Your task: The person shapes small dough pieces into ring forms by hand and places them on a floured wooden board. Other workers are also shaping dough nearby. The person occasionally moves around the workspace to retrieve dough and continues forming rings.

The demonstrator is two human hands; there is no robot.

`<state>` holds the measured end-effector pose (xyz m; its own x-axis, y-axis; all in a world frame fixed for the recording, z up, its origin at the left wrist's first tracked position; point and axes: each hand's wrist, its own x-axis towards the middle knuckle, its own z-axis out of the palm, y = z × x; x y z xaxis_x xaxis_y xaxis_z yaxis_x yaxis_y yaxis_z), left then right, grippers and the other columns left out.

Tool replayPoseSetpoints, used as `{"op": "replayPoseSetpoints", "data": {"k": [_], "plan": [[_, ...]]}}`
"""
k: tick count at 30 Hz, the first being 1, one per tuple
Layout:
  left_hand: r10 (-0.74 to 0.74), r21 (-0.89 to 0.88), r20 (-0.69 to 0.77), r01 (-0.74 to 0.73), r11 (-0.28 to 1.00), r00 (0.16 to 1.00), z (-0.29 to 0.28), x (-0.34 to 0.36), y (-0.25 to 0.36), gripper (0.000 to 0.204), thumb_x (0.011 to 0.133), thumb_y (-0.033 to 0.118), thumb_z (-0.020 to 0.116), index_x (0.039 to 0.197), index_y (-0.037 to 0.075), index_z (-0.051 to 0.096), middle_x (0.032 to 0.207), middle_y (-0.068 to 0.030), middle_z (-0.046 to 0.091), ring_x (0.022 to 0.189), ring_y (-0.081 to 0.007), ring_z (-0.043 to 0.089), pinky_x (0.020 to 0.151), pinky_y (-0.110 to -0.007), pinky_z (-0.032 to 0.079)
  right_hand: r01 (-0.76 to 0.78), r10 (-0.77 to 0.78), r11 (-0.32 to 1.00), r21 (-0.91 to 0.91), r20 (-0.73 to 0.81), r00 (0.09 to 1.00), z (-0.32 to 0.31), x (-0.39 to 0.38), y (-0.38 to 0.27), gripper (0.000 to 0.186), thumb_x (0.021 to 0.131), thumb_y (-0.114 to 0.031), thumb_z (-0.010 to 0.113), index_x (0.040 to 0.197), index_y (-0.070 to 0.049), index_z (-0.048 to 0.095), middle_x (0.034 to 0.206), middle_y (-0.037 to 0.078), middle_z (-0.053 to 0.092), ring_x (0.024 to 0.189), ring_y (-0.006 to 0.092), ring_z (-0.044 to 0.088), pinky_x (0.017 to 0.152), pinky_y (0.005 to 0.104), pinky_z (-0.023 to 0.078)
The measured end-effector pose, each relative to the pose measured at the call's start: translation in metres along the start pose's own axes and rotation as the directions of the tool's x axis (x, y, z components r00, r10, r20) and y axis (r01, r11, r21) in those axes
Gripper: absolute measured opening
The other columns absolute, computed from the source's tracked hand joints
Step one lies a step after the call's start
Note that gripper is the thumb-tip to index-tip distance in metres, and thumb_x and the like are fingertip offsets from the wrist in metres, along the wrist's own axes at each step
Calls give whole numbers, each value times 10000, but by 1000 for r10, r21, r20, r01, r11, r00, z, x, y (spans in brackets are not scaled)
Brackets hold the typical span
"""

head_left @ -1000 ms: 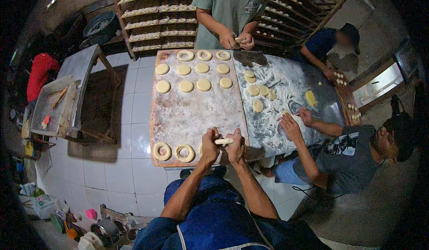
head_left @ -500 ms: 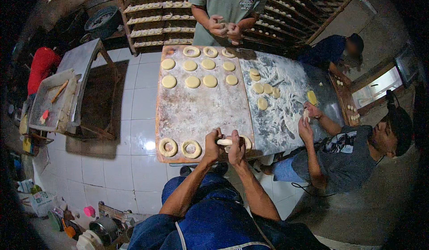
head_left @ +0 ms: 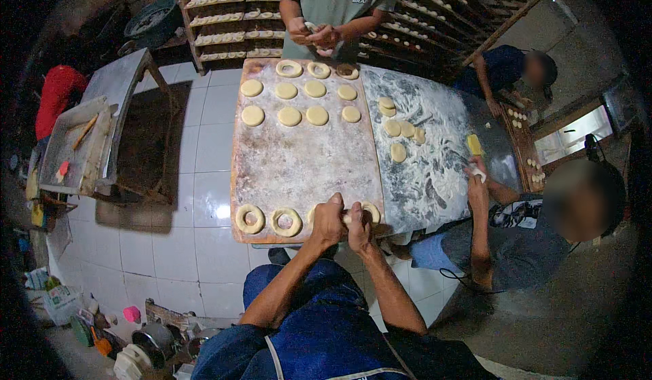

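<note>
Starting at the left of the floured desk, you have two dough rings lying flat along the near edge. Next, your left hand is curled nearly closed on one side of a pale dough piece, held above the near edge and mostly hidden between your hands. Your right hand is partly closed on its other side, thumb upward. Just beyond it, a partly covered ring shows. Farther right, dough discs lie on floured metal, near a co-worker's hands.
</note>
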<state>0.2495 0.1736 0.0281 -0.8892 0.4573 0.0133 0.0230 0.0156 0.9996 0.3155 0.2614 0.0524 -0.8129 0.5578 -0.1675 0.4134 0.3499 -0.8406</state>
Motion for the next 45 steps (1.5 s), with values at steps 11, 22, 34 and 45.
{"op": "replayPoseSetpoints", "data": {"k": [11, 22, 34, 45], "plan": [[54, -404, -22, -58, 913, 998, 48, 24, -20, 398, 960, 350, 337, 721, 53, 452, 601, -113, 473, 560, -259, 474, 537, -386, 350, 158, -156, 975, 155, -22, 987, -44, 20, -13, 661, 926, -540, 347, 694, 34, 578, 589, 125, 542, 578, 233, 535, 555, 400, 399], [-342, -933, 110, 216, 288, 933, 96, 48, -20, 393, 961, 312, 315, 715, 30, 433, 562, -166, 422, 513, -277, 448, 522, -385, 363, 152, -146, 975, 162, -51, 988, -73, 53, 37, 613, 932, -499, 348, 743, 16, 620, 567, 183, 522, 542, 275, 531, 554, 419, 403], [-230, -243, -141, 192, 951, 963, 111, 53, -26, 420, 963, 326, 316, 672, 51, 444, 586, -68, 435, 560, -169, 466, 515, -342, 393, 148, -257, 904, 402, 234, 938, -100, 90, 62, 370, 856, -373, 549, 767, -26, 637, 590, 73, 566, 588, 208, 553, 611, 349, 443], [294, 696, -123, -129, 707, 948, 66, 94, -53, 218, 709, 161, 721, 841, 41, 597, 849, -163, 559, 795, -370, 531, 688, -436, 439, 78, -146, 933, -350, -172, 974, -121, 219, 128, 686, 849, -283, 591, 1309, 133, 297, 1249, 338, 451, 1194, 436, 437, 974, 489, 360]]}}
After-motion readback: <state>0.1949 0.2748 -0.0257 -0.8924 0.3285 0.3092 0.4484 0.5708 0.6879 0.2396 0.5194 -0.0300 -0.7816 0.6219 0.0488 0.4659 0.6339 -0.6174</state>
